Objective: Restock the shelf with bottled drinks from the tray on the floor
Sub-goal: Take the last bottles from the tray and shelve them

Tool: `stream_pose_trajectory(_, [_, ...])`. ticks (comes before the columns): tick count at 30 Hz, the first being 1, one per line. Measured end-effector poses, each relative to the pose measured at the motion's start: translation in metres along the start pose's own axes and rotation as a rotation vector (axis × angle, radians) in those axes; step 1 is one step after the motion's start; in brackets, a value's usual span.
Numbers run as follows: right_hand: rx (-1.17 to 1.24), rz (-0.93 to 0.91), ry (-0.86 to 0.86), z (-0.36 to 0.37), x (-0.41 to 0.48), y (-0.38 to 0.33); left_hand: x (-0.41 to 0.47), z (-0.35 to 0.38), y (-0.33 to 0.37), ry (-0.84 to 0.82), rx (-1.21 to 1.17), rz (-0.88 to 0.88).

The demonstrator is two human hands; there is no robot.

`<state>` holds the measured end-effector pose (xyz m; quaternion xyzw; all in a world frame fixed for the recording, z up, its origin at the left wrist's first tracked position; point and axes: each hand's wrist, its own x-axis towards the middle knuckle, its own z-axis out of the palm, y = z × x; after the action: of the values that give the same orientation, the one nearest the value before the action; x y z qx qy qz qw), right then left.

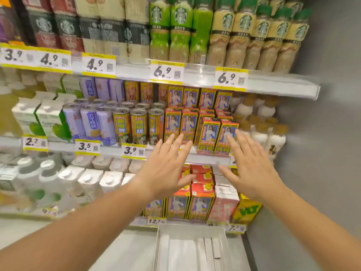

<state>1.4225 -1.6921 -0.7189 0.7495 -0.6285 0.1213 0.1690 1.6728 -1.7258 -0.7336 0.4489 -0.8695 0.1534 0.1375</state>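
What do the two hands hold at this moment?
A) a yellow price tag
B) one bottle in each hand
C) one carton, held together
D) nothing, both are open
D: the left hand and the right hand both show straight, spread fingers, and nothing lies in either.

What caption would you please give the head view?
Left hand and right hand, open, reach toward cartons above the tray.

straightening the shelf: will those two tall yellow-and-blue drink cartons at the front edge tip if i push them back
The tall yellow-and-blue drink cartons are narrow and high, so a push near the top may tip them. Their boxy shape should slide rather than roll. The matching cartons behind would likely catch them.
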Motion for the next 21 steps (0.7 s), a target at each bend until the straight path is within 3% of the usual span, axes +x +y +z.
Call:
stream_pose_trajectory(8, [0.007, -0.073, -0.239, 0.114, -0.091, -0.005, -0.082, 0.119, 0.02, -0.205, -0.123, 0.07])
stream_pose_trajectory(13, [0.061, -0.104, -0.368, 0.18, -0.142, -0.021, -0.137, 0.183, 0.035, -0.398, -0.237, 0.021])
stream_pose_trajectory(21, [0.436, -0.025, -0.794, 0.257, -0.195, -0.048, -0.19, 0.259, 0.059, -0.942, -0.59, -0.149])
